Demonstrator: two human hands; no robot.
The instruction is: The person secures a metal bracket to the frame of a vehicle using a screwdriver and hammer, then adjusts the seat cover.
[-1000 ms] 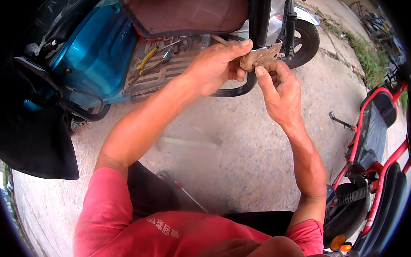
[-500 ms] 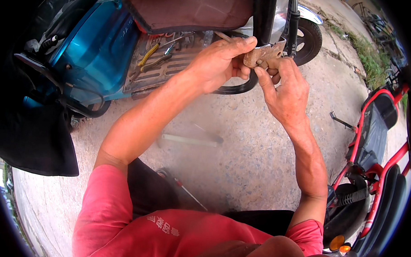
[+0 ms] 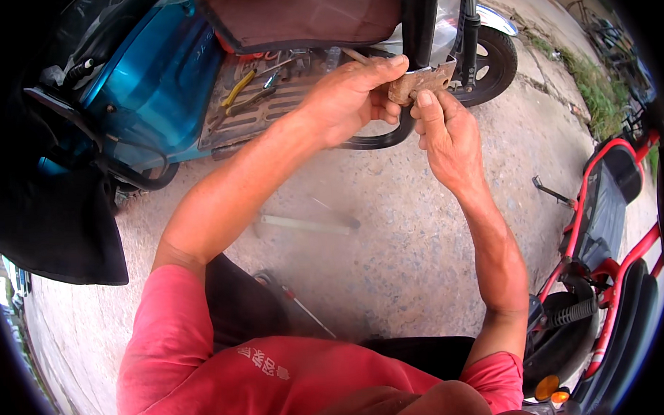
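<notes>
A small rusty metal bracket (image 3: 433,78) with a hole near its right end is held up in front of a black upright tube. My left hand (image 3: 346,97) is closed on its left end, thumb along the top and fingers curled below. From below, my right hand (image 3: 450,134) pinches with thumb and fingertips at the bracket's lower edge. Whatever sits between those fingertips is too small and covered to name. Behind my left hand a thin, light-brown stick-like end (image 3: 356,56) pokes out.
Yellow-handled pliers (image 3: 240,86) and other tools lie on the ribbed footboard (image 3: 227,131) of a blue vehicle (image 3: 152,82). A red-framed vehicle (image 3: 588,206) stands at right. On the concrete lie a pale bar (image 3: 303,224) and a screwdriver-like tool (image 3: 306,311).
My right hand has shifted a little left, and its fingers have changed their grip at the bracket's lower edge. The bracket stays in my left hand, moved slightly left.
</notes>
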